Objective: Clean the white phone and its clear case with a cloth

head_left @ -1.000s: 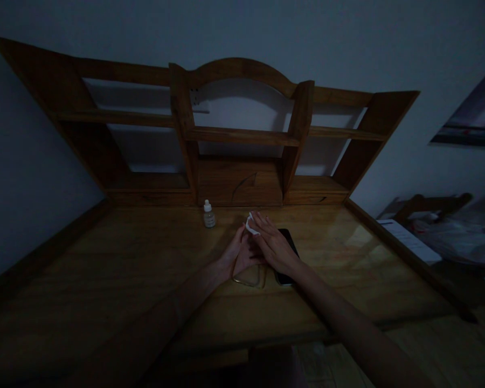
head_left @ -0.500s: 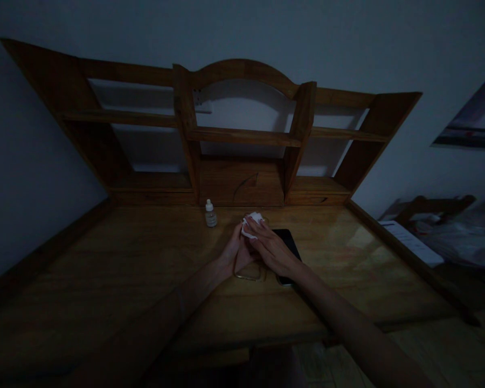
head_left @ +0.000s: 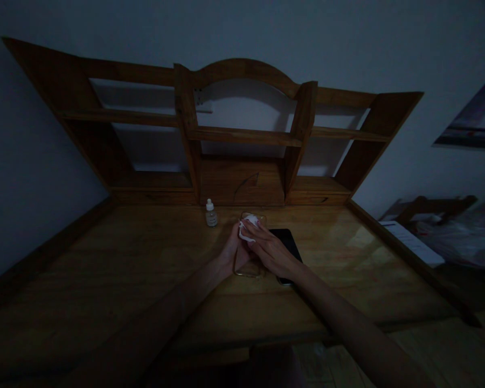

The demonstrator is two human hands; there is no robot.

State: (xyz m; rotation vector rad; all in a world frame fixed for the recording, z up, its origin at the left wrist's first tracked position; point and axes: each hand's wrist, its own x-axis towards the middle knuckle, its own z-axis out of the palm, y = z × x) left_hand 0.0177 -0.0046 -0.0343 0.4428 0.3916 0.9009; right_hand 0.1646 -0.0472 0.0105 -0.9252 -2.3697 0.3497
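Note:
A clear phone case point(head_left: 248, 274) with a yellowish rim is held just over the desk in my left hand point(head_left: 229, 252), whose fingers close around its left side and beneath it. My right hand point(head_left: 271, 251) presses a crumpled white tissue point(head_left: 247, 230) against the upper part of the case, fingers bent over it. Under and beside my right wrist lies a black smartphone point(head_left: 289, 243), flat on the wood and partly covered by the hand. A small clear dropper bottle point(head_left: 211, 216) with a white top stands upright beyond my left hand.
The wooden desk point(head_left: 137, 264) carries a shelf unit point(head_left: 242, 139) along its back against the wall. Off the right edge are white printed papers point(head_left: 412, 242), a chair back point(head_left: 440, 206) and a plastic bag point(head_left: 461, 240). The light is dim.
My right hand and the tissue have slid slightly left across the case. More of the case's upper rim now shows. Phone and bottle have stayed in place.

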